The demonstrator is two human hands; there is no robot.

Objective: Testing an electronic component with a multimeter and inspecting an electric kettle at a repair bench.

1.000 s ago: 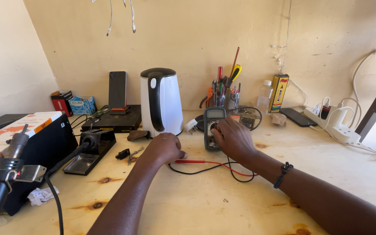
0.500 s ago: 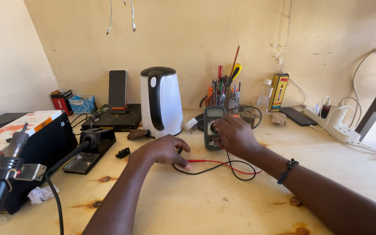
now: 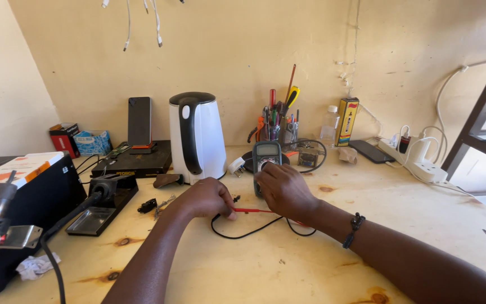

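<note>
Your right hand (image 3: 283, 188) rested on the multimeter (image 3: 267, 157), fingers curled at its dial, near the desk's (image 3: 288, 264) back edge beside the white kettle (image 3: 197, 137). Your left hand (image 3: 206, 198) pinched the red probe (image 3: 252, 210), ready for testing.

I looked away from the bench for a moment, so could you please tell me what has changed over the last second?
The left hand drew back from the multimeter toward the person and now grips the red probe on the table. The right hand stayed on the multimeter's dial. The white kettle, the soldering stand and the tool cup did not move.
</note>
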